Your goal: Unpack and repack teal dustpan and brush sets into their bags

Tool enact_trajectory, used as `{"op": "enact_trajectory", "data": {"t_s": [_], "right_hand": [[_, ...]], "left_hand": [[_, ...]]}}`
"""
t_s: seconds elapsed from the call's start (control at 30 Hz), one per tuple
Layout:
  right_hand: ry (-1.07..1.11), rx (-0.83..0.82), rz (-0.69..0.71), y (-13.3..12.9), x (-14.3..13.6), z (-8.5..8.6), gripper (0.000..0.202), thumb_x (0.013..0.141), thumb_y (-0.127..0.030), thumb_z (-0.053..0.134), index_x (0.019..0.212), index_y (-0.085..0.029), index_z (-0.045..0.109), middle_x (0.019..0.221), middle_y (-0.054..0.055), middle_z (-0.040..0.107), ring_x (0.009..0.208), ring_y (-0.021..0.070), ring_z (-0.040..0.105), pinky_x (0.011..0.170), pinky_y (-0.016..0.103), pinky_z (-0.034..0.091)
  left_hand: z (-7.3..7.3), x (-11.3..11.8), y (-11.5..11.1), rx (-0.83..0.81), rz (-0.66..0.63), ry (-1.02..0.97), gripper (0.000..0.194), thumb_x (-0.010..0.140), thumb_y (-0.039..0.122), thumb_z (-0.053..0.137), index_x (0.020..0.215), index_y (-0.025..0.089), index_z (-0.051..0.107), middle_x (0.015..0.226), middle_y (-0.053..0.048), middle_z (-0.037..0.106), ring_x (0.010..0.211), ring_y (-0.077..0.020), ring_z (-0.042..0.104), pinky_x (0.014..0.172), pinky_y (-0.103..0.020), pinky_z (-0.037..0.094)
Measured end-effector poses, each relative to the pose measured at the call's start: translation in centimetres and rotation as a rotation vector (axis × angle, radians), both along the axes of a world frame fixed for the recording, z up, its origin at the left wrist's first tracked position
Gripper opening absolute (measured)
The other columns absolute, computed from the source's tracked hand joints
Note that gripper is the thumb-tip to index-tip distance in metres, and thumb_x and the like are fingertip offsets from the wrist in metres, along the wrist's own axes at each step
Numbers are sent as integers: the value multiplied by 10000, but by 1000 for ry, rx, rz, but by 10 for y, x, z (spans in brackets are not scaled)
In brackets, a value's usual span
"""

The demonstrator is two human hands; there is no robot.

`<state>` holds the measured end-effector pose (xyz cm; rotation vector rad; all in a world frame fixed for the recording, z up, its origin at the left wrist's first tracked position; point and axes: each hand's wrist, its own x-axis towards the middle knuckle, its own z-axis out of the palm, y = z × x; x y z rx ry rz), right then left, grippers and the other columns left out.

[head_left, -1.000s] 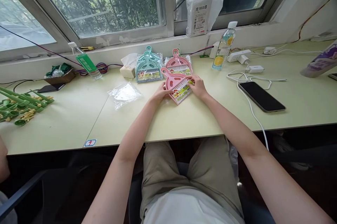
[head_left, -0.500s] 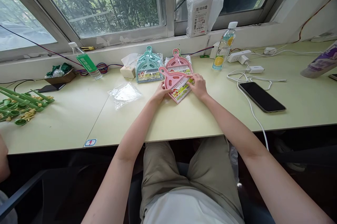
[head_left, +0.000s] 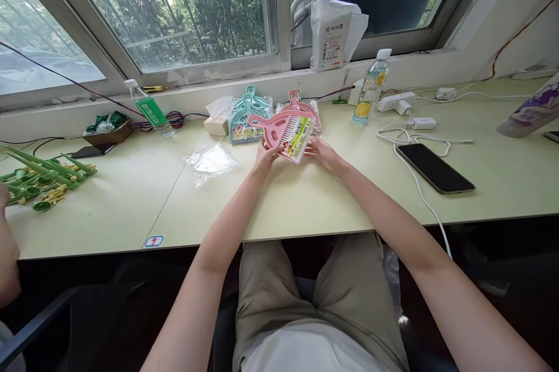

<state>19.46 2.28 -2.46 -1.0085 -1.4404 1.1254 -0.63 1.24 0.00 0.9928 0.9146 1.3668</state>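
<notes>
A small pink dustpan-and-brush set [head_left: 286, 132] with a printed card is raised a little above the table, its handle pointing left. My left hand [head_left: 265, 156] grips its lower left side, thumb on the front. At the lower right edge, my right hand [head_left: 324, 153] has its fingers against the set, partly behind it. Behind stand a teal dustpan set [head_left: 250, 116] in clear wrapping and another pink dustpan set [head_left: 294, 101], partly hidden by the held one. A crumpled clear plastic bag [head_left: 212, 162] lies left of my left hand.
A tissue pack [head_left: 218, 117] and a leaning green-labelled bottle [head_left: 151, 109] stand at the back left; green plastic pieces [head_left: 48, 180] lie farther left, near another person's arm [head_left: 7, 250]. To the right are a lemon-printed bottle [head_left: 370, 89], white cables and a black phone [head_left: 435, 168].
The held pink set has turned, its handle swinging left and its card now more upright. My right hand has shifted down from the card to the lower right edge. The view tilted slightly up.
</notes>
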Motion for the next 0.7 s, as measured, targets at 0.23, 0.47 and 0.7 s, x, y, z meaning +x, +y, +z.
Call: {"op": "enact_trajectory", "data": {"t_s": [0.23,0.47,0.7], "right_hand": [[309,-250,12,-20,-23,10,202,858,-209,586,1049,-245,532,1030,23,728,870,165,715,876,383,590],[304,-263,-42,-18,-18,11,158,847,-155,611,989,-212,569,981,32,740,815,162,726,838,375,609],[317,-255,-50,-19,-18,11,159,843,-139,600,978,-215,565,981,29,747,807,169,732,807,386,625]], "left_hand": [[-2,4,-2,-5,-59,13,705,539,89,776,1167,206,477,1131,-63,648,1080,-238,642,963,-419,520],[-2,4,-2,-6,-87,52,725,541,97,785,1187,213,478,1142,-60,654,1056,-236,652,957,-422,520],[-2,3,-2,12,-100,61,719,541,98,784,1183,204,477,1149,-69,648,1055,-246,652,952,-438,523]]}}
